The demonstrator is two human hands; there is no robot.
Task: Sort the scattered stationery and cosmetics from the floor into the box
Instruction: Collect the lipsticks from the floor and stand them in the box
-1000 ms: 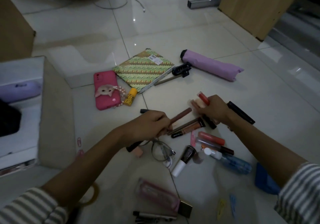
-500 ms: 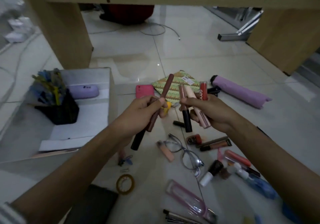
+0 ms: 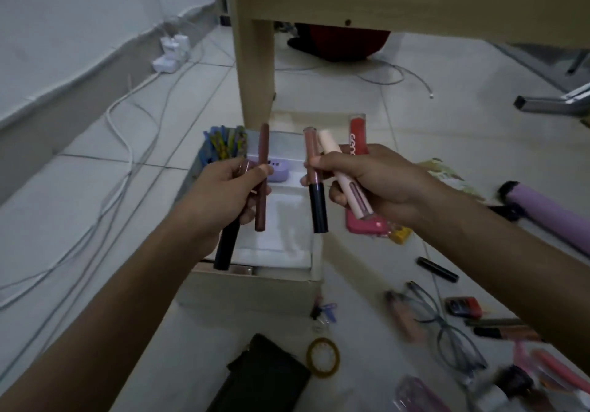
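Both hands are held up over the box [image 3: 255, 293], which stands open on the tiled floor in the middle of the frame, at the foot of a wooden table leg [image 3: 257, 70]. The left hand [image 3: 223, 193] is curled round two items: a slim brown stick [image 3: 262, 156], kept upright between thumb and fingers, and a black-capped tube [image 3: 227, 247] that juts down below the palm. The right hand [image 3: 380, 181] is closed round three tubes, fanned out: a mauve gloss with a black cap [image 3: 316, 201], a pale pink tube [image 3: 349, 185] and a red tube [image 3: 357, 134], whose top is seen above the fingers.

Inside the box, a lilac case [image 3: 281, 170] is seen at the far end, and a bundle of blue and yellow items [image 3: 223, 143] in the far left corner; what these are cannot be told.

More things are scattered at the lower right: spectacles [image 3: 447, 328], a black tube [image 3: 437, 269] and several blurred cosmetics. A pink phone case [image 3: 364, 225] is partly hidden behind the right hand, just right of the box. A yellow tape ring [image 3: 322, 357] is found at the bottom centre, and a purple umbrella [image 3: 549, 215] at the right edge.
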